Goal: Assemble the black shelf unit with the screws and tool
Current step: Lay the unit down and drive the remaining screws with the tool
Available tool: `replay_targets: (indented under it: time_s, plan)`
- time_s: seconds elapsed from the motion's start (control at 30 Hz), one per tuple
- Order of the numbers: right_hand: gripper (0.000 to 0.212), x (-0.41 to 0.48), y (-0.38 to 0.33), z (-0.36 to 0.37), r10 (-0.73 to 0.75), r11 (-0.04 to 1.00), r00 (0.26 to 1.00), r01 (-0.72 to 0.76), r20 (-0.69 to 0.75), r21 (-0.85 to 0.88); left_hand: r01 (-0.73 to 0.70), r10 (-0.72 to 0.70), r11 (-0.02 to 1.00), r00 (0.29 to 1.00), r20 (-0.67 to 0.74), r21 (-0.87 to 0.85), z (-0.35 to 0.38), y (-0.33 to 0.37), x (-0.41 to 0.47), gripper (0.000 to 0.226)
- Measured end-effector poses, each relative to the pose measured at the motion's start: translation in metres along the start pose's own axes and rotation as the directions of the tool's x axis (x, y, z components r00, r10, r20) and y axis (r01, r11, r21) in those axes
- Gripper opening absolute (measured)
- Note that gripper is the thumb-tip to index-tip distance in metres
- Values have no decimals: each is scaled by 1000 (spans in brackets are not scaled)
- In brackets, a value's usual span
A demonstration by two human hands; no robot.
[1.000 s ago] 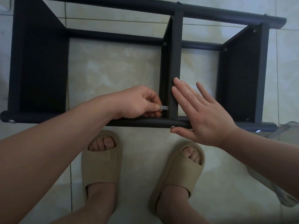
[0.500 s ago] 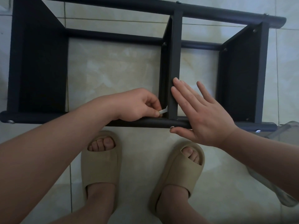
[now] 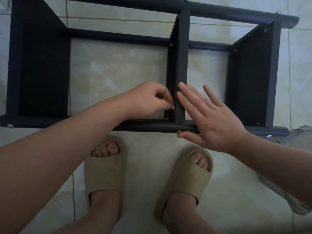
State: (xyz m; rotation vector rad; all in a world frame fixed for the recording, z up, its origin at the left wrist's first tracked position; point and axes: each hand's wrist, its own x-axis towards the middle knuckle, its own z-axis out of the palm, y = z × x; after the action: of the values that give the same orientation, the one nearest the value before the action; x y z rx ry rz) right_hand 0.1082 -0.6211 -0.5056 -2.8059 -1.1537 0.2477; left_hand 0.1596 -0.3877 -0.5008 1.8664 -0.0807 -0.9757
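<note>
The black shelf unit (image 3: 40, 71) lies on its side on the tiled floor, with round tube rails and three flat panels. My left hand (image 3: 148, 100) pinches a small silvery tool (image 3: 172, 107) beside the middle panel (image 3: 183, 68), just above a screw (image 3: 167, 118) at the near rail. Only the tool's tip shows between my fingers. My right hand (image 3: 207, 119) lies flat with straight fingers against the middle panel's right face, its thumb under the near rail (image 3: 152, 127) next to another screw (image 3: 179, 132).
My two feet in beige slippers (image 3: 106, 168) stand on the floor right in front of the near rail. A clear plastic bag (image 3: 287, 196) lies on the tiles at the right. Screw heads show at the shelf's other joints.
My left hand has lifted a little and turned, so the tool moved up from the near rail along the middle panel. My right hand has stayed in place.
</note>
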Motion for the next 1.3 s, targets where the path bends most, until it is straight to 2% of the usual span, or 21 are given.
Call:
replay_targets:
  time_s: [0.07, 0.13, 0.2, 0.4, 0.57, 0.77, 0.97, 1.17, 1.3]
  plan:
    - [89, 0, 0, 0, 0, 1000, 1000, 0, 2, 1, 117, -112, 972, 993, 38, -202, 4, 1, 0, 17]
    - [89, 0, -1, 1, 1, 1000, 1000, -1, 4, 2, 235, -214, 897, 972, 97, -375, 7, 1, 1, 16]
    - [89, 0, -1, 0, 5, 1000, 1000, -5, 7, 1, 276, -254, 859, 961, 110, -432, 8, 1, 1, 14]
    - [89, 0, 0, -1, 7, 1000, 1000, -7, 2, 3, 219, -228, 863, 973, 37, -454, 9, 2, 2, 11]
    - [89, 0, 0, 0, 3, 1000, 1000, -3, -10, 8, 202, -205, 854, 978, 48, -479, 7, 1, 2, 12]
    - [89, 0, 0, 1, 8, 1000, 1000, -8, -7, 10, 177, -181, 911, 983, 24, -373, 5, -1, 3, 13]
    - [89, 0, -1, 0, 6, 1000, 1000, -6, -23, 17, 182, -191, 884, 981, 21, -431, 6, -2, 4, 12]
    - [89, 0, -1, -1, 8, 1000, 1000, -7, -22, 19, 187, -180, 918, 982, 54, -350, 6, -2, 3, 14]
    - [89, 0, -1, 0, 11, 1000, 1000, -11, -10, 17, 197, -203, 891, 979, 28, -409, 6, -1, 4, 11]
